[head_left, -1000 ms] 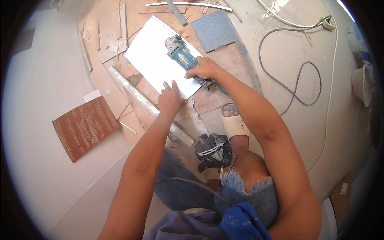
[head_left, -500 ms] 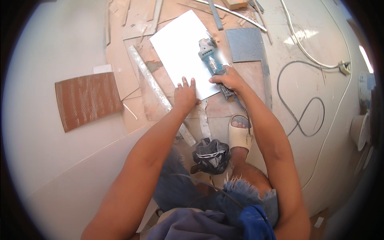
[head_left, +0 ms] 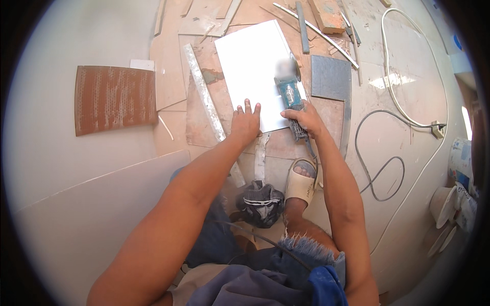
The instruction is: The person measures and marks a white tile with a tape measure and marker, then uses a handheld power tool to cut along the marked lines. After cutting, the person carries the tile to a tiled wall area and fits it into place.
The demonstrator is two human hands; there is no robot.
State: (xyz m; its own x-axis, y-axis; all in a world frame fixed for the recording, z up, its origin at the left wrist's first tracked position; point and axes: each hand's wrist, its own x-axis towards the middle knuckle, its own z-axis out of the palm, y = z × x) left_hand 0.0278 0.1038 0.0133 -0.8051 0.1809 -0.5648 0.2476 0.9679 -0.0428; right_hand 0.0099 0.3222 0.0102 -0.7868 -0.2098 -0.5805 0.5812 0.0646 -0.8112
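A white rectangular tile (head_left: 252, 66) lies on the work board on the floor in front of me. My left hand (head_left: 247, 121) rests flat on its near left corner, fingers stretched out. With my right hand (head_left: 307, 120) I grip the rear body of a teal angle grinder (head_left: 291, 96), its cord running back past my foot. The grinder lies over the tile's right side, with its round disc (head_left: 295, 67) upright near that edge. A blur covers the grinder's head, so whether the disc touches the tile is hidden.
A long pale strip (head_left: 203, 89) lies left of the tile, a dark grey square tile (head_left: 331, 76) to its right. Offcuts and a brick-like block (head_left: 327, 16) lie beyond. A brown tile (head_left: 115, 99), cables (head_left: 386, 66), a dark cloth bundle (head_left: 261, 204) and my sandalled foot (head_left: 300, 183) are around.
The whole view has shifted and turned slightly. My left hand stays on the tile, and my right hand keeps its grip on the grinder; their places on the tile look nearly the same.
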